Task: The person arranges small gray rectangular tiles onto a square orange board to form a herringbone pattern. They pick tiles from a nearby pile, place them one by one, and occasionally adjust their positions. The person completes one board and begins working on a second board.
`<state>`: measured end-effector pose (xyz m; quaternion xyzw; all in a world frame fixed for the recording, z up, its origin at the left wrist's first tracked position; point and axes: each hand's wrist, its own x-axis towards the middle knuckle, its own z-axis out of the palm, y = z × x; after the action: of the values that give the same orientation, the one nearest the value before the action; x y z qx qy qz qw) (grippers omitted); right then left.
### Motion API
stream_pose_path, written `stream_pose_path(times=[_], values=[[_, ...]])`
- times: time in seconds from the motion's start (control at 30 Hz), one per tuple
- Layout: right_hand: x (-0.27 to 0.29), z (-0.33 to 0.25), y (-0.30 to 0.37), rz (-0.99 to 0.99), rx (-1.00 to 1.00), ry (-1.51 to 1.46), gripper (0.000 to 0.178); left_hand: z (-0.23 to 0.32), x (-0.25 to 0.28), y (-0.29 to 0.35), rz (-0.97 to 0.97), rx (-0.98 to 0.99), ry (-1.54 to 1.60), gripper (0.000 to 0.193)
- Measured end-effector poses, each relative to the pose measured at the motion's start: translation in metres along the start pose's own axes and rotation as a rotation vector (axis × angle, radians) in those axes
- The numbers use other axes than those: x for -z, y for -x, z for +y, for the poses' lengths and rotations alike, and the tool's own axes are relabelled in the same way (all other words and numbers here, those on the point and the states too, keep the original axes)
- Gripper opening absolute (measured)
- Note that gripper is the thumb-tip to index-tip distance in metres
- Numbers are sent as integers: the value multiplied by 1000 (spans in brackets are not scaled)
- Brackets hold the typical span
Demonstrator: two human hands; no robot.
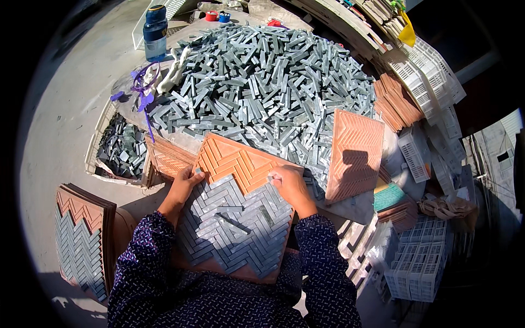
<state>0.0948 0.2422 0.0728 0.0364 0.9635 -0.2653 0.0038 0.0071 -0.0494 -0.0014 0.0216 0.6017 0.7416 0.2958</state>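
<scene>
Sunlit ground [63, 126] stretches left of the grey strip heap [268, 82]. Nearer you lies the orange template [240, 159], part-filled; your left hand [182, 188] grips its edge, your right hand [292, 189] bends over it, grip unclear. Tilting it could slide the loose strips [232, 223] off.

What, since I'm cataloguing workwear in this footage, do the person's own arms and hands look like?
The left sleeve and right sleeve are loose, dark bluish-purple fabric scattered with small pale dashes, ending near the wrists. The left hand and right hand are bare.
</scene>
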Motion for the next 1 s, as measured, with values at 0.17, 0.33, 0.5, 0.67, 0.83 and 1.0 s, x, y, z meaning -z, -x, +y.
stream_pose_path(times=[0.17,0.33,0.5,0.67,0.83,1.0], values=[[3,-26,18,157,12,45,23,-5,8,1,50,-92,-114,44],[-26,-59,44,15,330,-200,24,14,2,31,288,-389,-620,28],[-53,-68,44,-87,371,-187,26,18,-30,89,140,-575,-754,11],[-32,-67,41,-367,-170,-852,15,8,-37,123,33,-564,-725,13],[-31,-34,44,-416,-418,-1697,17,-3,-33,135,6,-521,-711,12],[-14,-36,36,-250,-400,-1563,14,3,-35,138,-11,-519,-686,11]])
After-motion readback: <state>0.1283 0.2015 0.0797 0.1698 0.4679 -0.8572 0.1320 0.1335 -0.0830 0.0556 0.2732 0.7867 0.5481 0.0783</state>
